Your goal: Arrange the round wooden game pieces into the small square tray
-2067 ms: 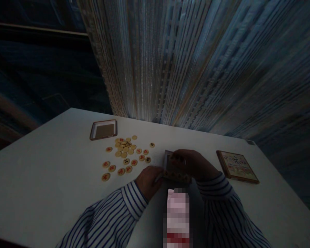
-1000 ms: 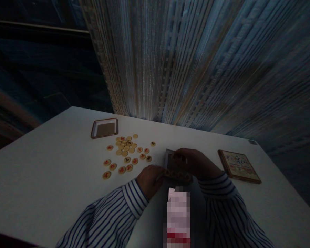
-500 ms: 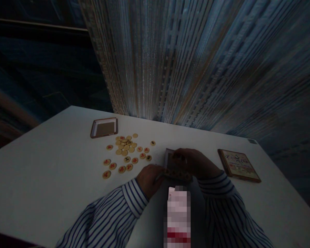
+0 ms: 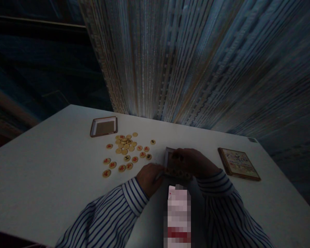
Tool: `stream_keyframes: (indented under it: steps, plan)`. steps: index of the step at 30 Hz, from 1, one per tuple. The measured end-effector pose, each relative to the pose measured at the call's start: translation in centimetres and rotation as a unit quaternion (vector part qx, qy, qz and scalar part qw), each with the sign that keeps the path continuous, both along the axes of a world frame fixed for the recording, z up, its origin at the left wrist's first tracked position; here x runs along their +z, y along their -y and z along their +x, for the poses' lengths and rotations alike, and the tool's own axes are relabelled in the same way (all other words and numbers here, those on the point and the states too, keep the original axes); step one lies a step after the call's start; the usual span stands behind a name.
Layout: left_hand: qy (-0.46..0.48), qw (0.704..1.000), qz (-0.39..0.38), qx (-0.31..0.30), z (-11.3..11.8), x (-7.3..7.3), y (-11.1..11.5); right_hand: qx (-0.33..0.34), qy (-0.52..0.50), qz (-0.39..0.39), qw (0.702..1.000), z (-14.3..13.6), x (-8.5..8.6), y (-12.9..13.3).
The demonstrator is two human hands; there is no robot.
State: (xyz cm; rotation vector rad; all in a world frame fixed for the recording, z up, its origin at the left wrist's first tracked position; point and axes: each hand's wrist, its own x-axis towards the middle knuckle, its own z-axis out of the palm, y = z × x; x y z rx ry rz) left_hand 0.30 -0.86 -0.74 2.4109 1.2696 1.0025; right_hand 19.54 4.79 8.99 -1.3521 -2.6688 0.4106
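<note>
Barely any shift: right hand (image 4: 192,161) curled over the tray (image 4: 168,159).

2 long white sleeves (image 4: 105,212), striped narrowly in dark blue, banded cuffs (image 4: 135,196)

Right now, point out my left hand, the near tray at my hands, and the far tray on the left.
Left hand (image 4: 149,177), head view: back of the hand.
Near tray (image 4: 170,162), head view: inside, toward its left edge.
Far tray (image 4: 105,128), head view: inside floor.
</note>
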Motion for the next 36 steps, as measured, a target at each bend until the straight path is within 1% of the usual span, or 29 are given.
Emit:
stream_keyframes:
  steps: [6, 13, 17, 23, 28, 36]
  plan:
    - [0.005, 1.000, -0.007, 0.004, 0.0, -0.3, 0.0, -0.010, 0.012, -0.010, 1.000, 0.1, -0.1, -0.1]
    - [0.002, 1.000, -0.007, 0.002, 0.0, -0.2, 0.0, 0.006, 0.021, -0.006, 1.000, 0.0, -0.6, -0.4]
    - [-0.006, 1.000, -0.013, -0.001, 0.1, -0.2, 0.1, 0.019, 0.007, -0.009, 1.000, -0.2, -0.7, -0.4]
    - [0.002, 1.000, 0.007, 0.000, 0.1, -0.2, 0.0, 0.006, 0.012, -0.036, 0.999, -0.5, -0.5, -0.2]
    - [-0.008, 1.000, -0.011, -0.004, 0.0, -0.1, 0.0, 0.009, 0.010, -0.065, 0.998, -0.7, -0.6, -0.3]
    - [-0.011, 1.000, -0.021, -0.003, 0.0, 0.1, 0.1, 0.001, 0.023, -0.060, 0.998, -0.9, -1.2, -0.3]
